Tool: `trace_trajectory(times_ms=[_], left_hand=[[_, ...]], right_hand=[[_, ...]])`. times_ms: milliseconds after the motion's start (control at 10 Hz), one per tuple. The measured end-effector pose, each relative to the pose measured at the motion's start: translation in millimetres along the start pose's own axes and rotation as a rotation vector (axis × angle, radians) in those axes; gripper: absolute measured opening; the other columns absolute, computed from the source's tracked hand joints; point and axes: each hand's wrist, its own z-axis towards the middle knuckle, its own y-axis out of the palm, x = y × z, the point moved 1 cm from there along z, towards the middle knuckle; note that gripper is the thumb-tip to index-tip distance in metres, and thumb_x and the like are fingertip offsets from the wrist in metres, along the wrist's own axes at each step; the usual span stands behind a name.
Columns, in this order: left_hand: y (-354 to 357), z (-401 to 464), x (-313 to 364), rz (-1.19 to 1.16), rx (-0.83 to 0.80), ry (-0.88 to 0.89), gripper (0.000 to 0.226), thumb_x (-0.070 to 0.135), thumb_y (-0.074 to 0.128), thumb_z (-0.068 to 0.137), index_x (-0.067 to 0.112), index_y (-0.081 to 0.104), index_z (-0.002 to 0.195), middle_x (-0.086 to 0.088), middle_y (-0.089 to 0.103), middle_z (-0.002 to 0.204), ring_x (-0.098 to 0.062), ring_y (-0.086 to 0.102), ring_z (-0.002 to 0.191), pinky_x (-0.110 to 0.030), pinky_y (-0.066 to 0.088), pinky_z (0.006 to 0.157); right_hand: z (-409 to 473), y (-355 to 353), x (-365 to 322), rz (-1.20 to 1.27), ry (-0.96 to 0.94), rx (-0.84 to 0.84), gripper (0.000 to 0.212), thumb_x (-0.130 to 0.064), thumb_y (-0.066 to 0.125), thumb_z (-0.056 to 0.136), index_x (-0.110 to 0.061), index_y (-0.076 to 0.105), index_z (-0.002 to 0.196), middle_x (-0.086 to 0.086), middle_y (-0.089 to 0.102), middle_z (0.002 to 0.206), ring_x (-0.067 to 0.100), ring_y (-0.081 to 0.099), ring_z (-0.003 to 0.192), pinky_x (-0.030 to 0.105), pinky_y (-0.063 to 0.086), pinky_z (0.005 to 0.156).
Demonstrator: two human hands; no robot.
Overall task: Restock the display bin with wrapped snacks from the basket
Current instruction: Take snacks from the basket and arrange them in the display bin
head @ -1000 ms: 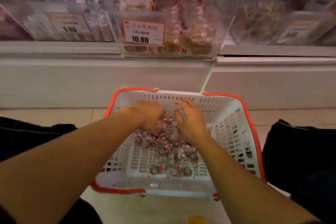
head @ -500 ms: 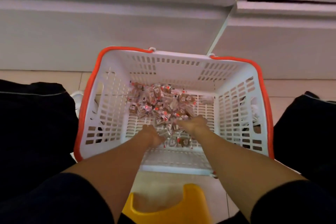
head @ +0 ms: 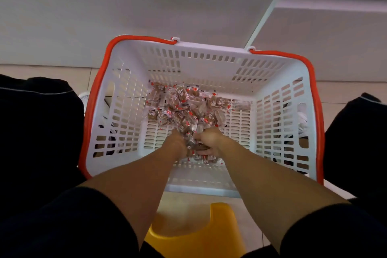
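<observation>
Wrapped snacks (head: 186, 107), small brown squares in clear crinkly film with red-and-white ends, lay heaped on the slotted floor of the white plastic basket with the orange rim (head: 94, 98), mostly toward its far side, with a few loose ones near my wrists. I had both hands down in the pile: my left hand (head: 178, 142) and right hand (head: 210, 141) were cupped toward each other, almost touching, each grip curled partly closed around a shared clump of packets pressed between the palms. How many each held I could not tell, since the fingers were buried. I judged these packets light and fairly firm inside, but the film looked slick and the lot loose, so a pinch on one would waste time and a slack scoop would shed pieces through the gaps. Taking hold from beneath, palms together as a bowl, seemed the safer hold. The display bin was out of view above; only the pale shelf base (head: 146, 6) and a yellow plastic stool (head: 201, 234) under me showed.
</observation>
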Motion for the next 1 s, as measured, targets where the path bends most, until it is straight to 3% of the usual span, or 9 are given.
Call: trace_trajectory(times_ms=[100,200,300,400,500,600,800,900,1000], left_hand=[[2,7,-6,0.079,-0.010,0.085,0.046,0.019,0.072,0.085,0.004,0.059,0.126,-0.013,0.065,0.122,-0.028,0.063,0.112,-0.033,0.051,0.094],[-5,2,-6,0.120,-0.046,0.054,0.037,0.030,0.073,0.085,0.006,0.067,0.112,-0.009,0.068,0.110,-0.024,0.064,0.103,-0.030,0.052,0.089],[-18,-4,-11,0.200,-0.012,0.049,0.035,0.045,0.071,0.085,0.010,0.067,0.082,-0.004,0.063,0.077,-0.019,0.061,0.078,-0.028,0.047,0.066],[-37,-11,-14,-0.160,-0.050,0.046,0.038,0.044,0.071,0.085,0.012,0.063,0.067,-0.001,0.062,0.062,-0.013,0.058,0.058,-0.025,0.046,0.053],[-61,-26,-5,-0.822,-0.290,0.054,0.022,0.025,0.072,0.087,0.006,0.067,0.098,-0.010,0.075,0.078,-0.020,0.072,0.068,-0.030,0.060,0.060],[-102,-48,15,-1.026,-0.402,0.214,0.020,0.023,0.065,0.093,0.009,0.064,0.108,-0.014,0.074,0.083,-0.024,0.074,0.076,-0.028,0.060,0.063],[-205,-132,69,-0.691,-0.189,0.562,0.027,0.038,0.063,0.093,0.012,0.065,0.089,-0.008,0.070,0.068,-0.017,0.071,0.062,-0.024,0.057,0.052],[-248,-185,90,-0.530,-0.093,0.665,0.031,0.043,0.061,0.092,0.012,0.064,0.091,-0.009,0.069,0.074,-0.021,0.073,0.065,-0.023,0.054,0.049],[-274,-230,103,-0.499,-0.022,0.711,0.033,0.041,0.057,0.095,0.012,0.065,0.082,-0.008,0.069,0.068,-0.023,0.072,0.061,-0.024,0.053,0.046]], right_hand=[[-3,3,0,-0.006,0.007,-0.038,0.008,-0.009,0.057,0.098,-0.009,0.056,0.090,0.011,0.066,0.089,0.024,0.067,0.081,0.049,0.059,0.085],[-10,-5,-5,-0.107,0.062,-0.048,0.011,-0.009,0.057,0.099,-0.005,0.057,0.108,0.014,0.063,0.110,0.025,0.065,0.083,0.048,0.061,0.071],[-20,-24,-21,-0.414,0.002,0.014,0.030,-0.005,0.056,0.098,0.000,0.049,0.127,0.019,0.056,0.125,0.027,0.066,0.088,0.040,0.062,0.064],[-41,-46,-49,-0.809,-0.168,0.079,0.026,-0.003,0.059,0.095,-0.003,0.055,0.121,0.015,0.058,0.120,0.022,0.062,0.093,0.032,0.060,0.076],[-82,-64,-84,-1.000,-0.265,-0.020,0.014,-0.007,0.068,0.091,-0.014,0.062,0.101,0.005,0.061,0.106,0.015,0.062,0.082,0.026,0.055,0.063],[-132,-73,-122,-1.006,-0.356,-0.093,0.052,-0.007,0.070,0.090,-0.021,0.051,0.136,0.008,0.064,0.116,0.019,0.070,0.085,0.036,0.061,0.069],[-247,-91,-189,-0.992,-0.649,-0.161,0.014,-0.005,0.066,0.092,-0.019,0.065,0.090,0.014,0.069,0.101,0.016,0.069,0.083,0.042,0.062,0.078],[-304,-95,-207,-0.994,-0.856,-0.139,0.011,-0.001,0.069,0.089,-0.001,0.058,0.087,0.025,0.066,0.098,0.022,0.066,0.083,0.048,0.060,0.083],[-346,-95,-215,-0.850,-1.071,-0.067,0.033,-0.002,0.081,0.076,-0.005,0.063,0.104,0.025,0.067,0.096,0.024,0.066,0.082,0.043,0.057,0.080]])
